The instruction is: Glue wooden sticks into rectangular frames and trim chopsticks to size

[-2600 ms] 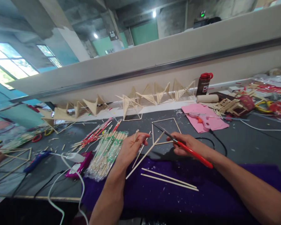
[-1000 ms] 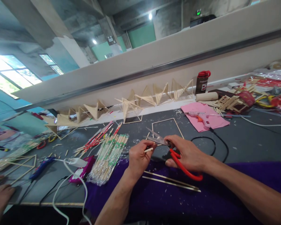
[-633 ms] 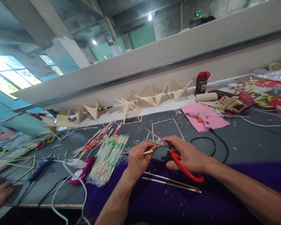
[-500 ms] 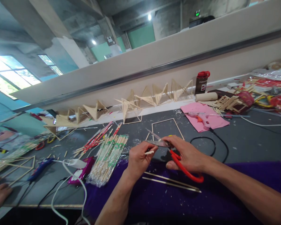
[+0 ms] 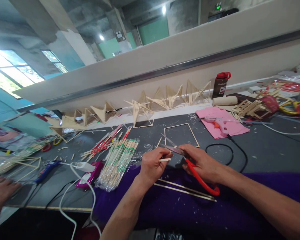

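My left hand (image 5: 153, 164) is closed around a thin wooden stick (image 5: 165, 160), its pale end poking out between the fingers. In my right hand (image 5: 201, 163) is a pair of scissors (image 5: 198, 176) with red handles; the blades lie close to my left fingers, slightly apart, across the stick's far part. Fingers hide much of the stick and the pivot. Below the hands, two long wooden sticks (image 5: 187, 190) lie on the purple cloth (image 5: 182, 213). Just beyond the scissors, a square frame of sticks (image 5: 194, 135) rests on the grey table.
Packed chopsticks (image 5: 118, 160) lie left of my hands, near a magenta box (image 5: 91, 176) with a white cable. A glue gun (image 5: 221, 125) sits on pink cloth (image 5: 202, 115). Stick models (image 5: 140, 113) line the wall beside a bottle (image 5: 220, 85). Another person's hand (image 5: 2, 190) is at far left.
The view has shifted a little. My right fingers have drawn in around the scissors, whose blades look closer together. The other person's hand reaches farther into view at left.
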`<state>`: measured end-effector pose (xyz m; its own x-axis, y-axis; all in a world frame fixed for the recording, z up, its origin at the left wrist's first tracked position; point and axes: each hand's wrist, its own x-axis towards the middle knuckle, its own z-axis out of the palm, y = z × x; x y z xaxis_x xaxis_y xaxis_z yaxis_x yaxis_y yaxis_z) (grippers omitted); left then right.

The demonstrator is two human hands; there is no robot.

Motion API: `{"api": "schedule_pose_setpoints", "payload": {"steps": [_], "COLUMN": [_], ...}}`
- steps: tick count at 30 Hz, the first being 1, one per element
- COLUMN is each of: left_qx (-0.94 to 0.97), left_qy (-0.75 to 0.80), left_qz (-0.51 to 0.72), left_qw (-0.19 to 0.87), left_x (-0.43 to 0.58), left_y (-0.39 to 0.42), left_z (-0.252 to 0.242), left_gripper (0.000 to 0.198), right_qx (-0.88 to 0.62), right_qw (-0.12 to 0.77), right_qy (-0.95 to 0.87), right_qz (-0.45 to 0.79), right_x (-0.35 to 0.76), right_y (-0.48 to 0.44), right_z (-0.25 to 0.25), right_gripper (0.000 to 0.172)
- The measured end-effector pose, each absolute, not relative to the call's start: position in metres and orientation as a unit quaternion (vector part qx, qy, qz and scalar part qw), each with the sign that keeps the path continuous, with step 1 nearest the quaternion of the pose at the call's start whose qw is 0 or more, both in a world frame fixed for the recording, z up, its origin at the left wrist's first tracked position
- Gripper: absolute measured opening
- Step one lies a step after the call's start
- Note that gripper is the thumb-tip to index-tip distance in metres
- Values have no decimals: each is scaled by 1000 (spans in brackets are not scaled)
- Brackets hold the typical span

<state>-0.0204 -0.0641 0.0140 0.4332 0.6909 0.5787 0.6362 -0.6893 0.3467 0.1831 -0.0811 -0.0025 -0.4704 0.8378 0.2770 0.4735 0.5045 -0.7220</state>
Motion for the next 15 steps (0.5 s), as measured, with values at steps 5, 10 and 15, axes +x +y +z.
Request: {"api": "schedule_pose_setpoints", "payload": {"steps": [5,10,15], "left_qx": [840,827,829], "left_qy": [404,426,422], "left_qz": [359,359,356], "left_qw": [56,81,86], "left_x": [-20,-19,-18], "left_y": [-64,-62,-59], "left_z": [11,6,6], "left_gripper": [9,8,10], "right_qx": [-403,-405,-431], "right_qw": [319,316,300], "right_qy": [-807,-805,-795], "right_qz": [291,295,304], "right_x": [184,186,185], "right_y": [-79,-76,-75], "right_z": [-7,-10,-8], "right_gripper": [35,36,32]}}
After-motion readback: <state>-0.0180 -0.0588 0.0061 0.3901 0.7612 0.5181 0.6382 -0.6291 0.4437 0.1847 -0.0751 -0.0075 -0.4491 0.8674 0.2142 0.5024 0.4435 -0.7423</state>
